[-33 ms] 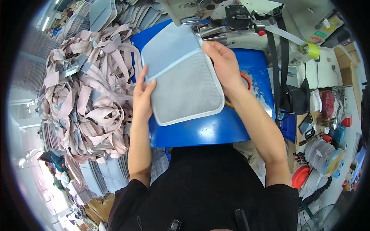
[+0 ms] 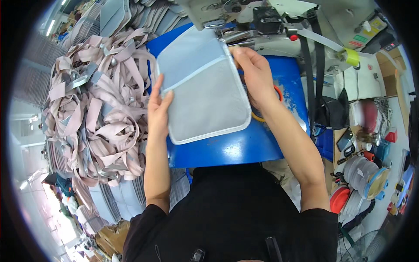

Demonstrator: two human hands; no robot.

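A flat light grey-blue fabric panel with rounded corners, a pale bound edge and a lighter strip slanting across it is held up over the blue work table. My left hand grips its left edge, thumb on top and other fingers partly hidden. My right hand pinches the upper right edge, fingers bent and their tips partly out of sight. The panel's top end lies close to the presser area of a sewing machine. Orange-handled scissors show partly behind my right wrist.
Left of the table, a big tangled heap of pinkish-grey strips rises beside stacked grey-blue panels. Black straps hang from the machine at right. Farther right, a bench carries a phone, clear plastic reels and a red disc.
The panel and both hands have shifted very slightly left, along with a small shift of the whole view. Both hands keep their hold on the panel.
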